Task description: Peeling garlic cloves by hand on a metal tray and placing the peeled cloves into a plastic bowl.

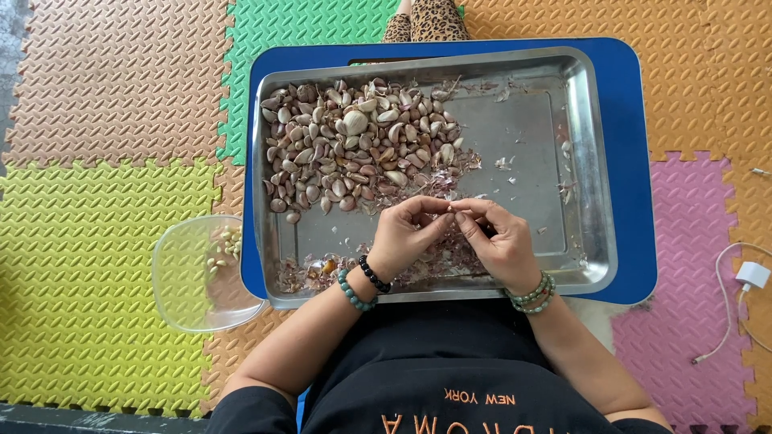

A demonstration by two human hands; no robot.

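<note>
Garlic clove: a single small pale garlic clove (pixel 452 210) is pinched between the fingertips of both hands, above the near middle of the tray; most of it is hidden by the fingers.
Left hand: the left hand (pixel 406 233), with a black bead bracelet and a green bead bracelet at the wrist, curls in from the left, thumb and forefinger closed on the clove.
Right hand: the right hand (pixel 500 239), wearing green bead bracelets, meets it from the right, fingertips touching those of the left and also closed on the clove.
Tray: a shallow rectangular stainless-steel tray (pixel 591 161) lies under both hands, set on a blue plastic board (pixel 635 161).
Heap: a pile of unpeeled purple-white garlic cloves (pixel 354 145) fills the tray's far left part, just beyond the hands.
Skins: loose papery garlic skins (pixel 322 269) gather along the tray's near edge, beside and under the left wrist.
Bowl: a clear plastic bowl (pixel 189 277) holding a few peeled cloves (pixel 225 245) sits just left of the tray, its rim tucked under the board.
Floor: interlocking foam mats (pixel 96 241) in green, yellow, orange and pink.
Far right: a white charger with its cable (pixel 752 277) lies on the mat, well apart from the tray.
</note>
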